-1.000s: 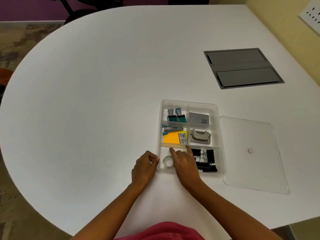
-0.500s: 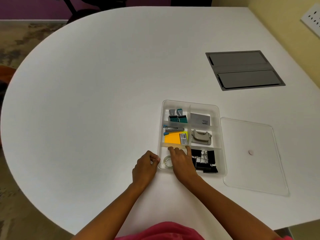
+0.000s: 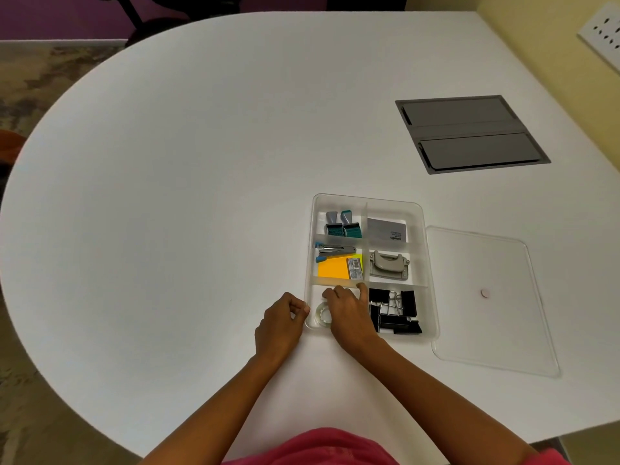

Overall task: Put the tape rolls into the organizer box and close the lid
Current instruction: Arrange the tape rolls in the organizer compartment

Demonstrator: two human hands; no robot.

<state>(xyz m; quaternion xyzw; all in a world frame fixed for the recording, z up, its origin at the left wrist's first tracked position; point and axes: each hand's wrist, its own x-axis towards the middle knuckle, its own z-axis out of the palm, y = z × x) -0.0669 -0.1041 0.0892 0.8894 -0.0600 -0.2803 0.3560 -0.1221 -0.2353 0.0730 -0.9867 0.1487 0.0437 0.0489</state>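
The clear organizer box (image 3: 426, 250) stands open on the white table, split into several compartments. In its near-left compartment lies a clear tape roll (image 3: 322, 316). My right hand (image 3: 349, 313) rests palm down in that same compartment, fingertips at the far divider, just right of the roll; whatever is under the palm is hidden. My left hand (image 3: 281, 325) is curled loosely against the outside of the box's left wall, holding nothing that I can see. The clear lid (image 3: 486, 317) lies flat on the table to the right of the box.
Other compartments hold black binder clips (image 3: 396, 312), orange and yellow sticky notes (image 3: 333, 268), a stapler (image 3: 335, 251), a grey hole punch (image 3: 389, 265), a grey card pack (image 3: 385, 229) and teal clips (image 3: 344, 224). A grey cable hatch (image 3: 469, 134) sits in the table at far right.
Both hands stay in nearly the same place; the right hand's fingers have shifted slightly in the near-left compartment. The view has drifted a little.
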